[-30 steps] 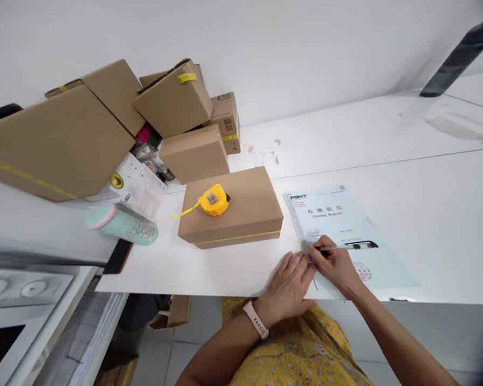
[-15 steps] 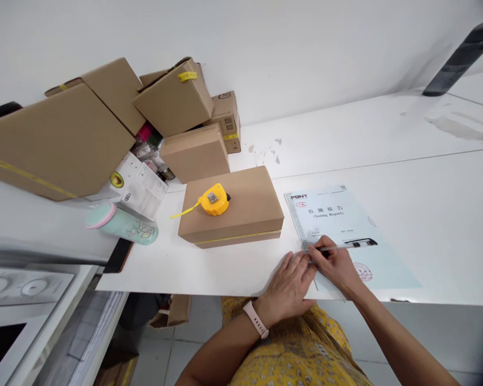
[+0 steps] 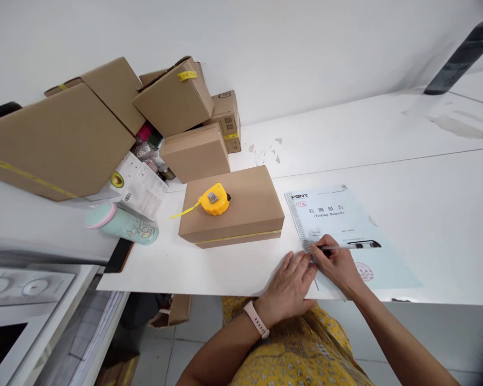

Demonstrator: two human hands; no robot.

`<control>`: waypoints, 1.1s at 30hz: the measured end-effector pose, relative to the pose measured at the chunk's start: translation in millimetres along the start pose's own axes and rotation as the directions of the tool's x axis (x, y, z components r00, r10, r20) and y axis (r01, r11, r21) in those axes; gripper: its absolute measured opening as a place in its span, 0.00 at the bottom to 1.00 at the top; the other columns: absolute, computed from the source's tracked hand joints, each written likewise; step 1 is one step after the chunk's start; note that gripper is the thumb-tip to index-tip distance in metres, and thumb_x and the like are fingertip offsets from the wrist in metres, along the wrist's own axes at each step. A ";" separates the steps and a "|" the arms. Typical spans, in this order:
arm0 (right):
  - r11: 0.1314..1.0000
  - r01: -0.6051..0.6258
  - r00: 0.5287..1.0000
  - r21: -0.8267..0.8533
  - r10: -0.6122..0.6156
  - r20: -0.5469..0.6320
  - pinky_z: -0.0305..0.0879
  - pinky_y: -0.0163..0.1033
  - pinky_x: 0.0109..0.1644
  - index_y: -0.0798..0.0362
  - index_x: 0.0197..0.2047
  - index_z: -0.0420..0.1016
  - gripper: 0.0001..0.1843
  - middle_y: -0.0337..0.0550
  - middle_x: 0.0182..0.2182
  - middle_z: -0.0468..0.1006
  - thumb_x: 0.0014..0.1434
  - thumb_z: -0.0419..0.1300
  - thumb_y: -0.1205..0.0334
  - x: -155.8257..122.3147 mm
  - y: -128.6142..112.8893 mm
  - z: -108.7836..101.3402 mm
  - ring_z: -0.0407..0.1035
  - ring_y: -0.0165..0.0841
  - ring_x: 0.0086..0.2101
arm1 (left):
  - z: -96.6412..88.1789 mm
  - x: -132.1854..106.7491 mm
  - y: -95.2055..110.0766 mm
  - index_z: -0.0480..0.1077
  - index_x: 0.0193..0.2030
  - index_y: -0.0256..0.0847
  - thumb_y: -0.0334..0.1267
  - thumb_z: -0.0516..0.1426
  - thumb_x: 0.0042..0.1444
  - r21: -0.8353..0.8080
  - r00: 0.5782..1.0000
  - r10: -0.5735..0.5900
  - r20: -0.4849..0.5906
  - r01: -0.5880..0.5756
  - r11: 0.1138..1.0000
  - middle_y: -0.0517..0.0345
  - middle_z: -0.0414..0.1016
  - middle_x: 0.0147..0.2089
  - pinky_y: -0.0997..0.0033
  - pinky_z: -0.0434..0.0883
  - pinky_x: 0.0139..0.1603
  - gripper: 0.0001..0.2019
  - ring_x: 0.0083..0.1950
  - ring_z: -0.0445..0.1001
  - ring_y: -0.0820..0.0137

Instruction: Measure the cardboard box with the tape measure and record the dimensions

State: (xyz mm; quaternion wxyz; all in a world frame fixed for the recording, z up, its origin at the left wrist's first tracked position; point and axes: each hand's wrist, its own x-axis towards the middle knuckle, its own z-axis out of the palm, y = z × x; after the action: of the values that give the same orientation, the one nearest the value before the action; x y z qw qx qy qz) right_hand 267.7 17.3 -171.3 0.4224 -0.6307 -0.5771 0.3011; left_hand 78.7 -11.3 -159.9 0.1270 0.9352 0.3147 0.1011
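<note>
My right hand grips a clear-barrelled pen with a dark grip, its tip end hidden by the fingers. That hand rests on a light blue testing report with a ringed left edge and red stamps. My left hand lies flat on the table, fingers stretched out, at the report's lower left edge and touching the right hand. Left of the report sits a closed cardboard box. On top of the box is a yellow tape measure with a short length of tape out.
Several cardboard boxes are stacked at the back left against the wall. A mint bottle with a pink lid lies beside a white carton. The white table has its front edge by my body. A dark post rises at the back right.
The pen's far end has tilted slightly to the right and down as my right hand shifts a little. My left hand, the report, box and tape measure stay put.
</note>
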 end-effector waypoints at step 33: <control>0.986 -0.094 0.995 0.140 0.091 0.030 0.63 0.38 0.31 0.49 0.32 0.73 0.14 0.39 0.27 0.74 0.62 0.63 0.49 3.6 -5.2 -10.4 0.67 0.34 0.28 | -3.6 2.6 -0.7 0.56 0.72 0.31 0.51 0.65 0.61 -0.019 1.000 -0.003 0.021 0.004 1.000 0.38 0.58 0.77 0.50 0.47 0.81 0.40 0.79 0.54 0.51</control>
State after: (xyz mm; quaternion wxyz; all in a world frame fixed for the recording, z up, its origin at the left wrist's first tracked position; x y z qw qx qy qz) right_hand 274.9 18.8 -161.5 0.4448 -0.6217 -0.5295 0.3678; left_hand 79.3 -8.5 -156.4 0.1392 0.9344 0.3140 0.0943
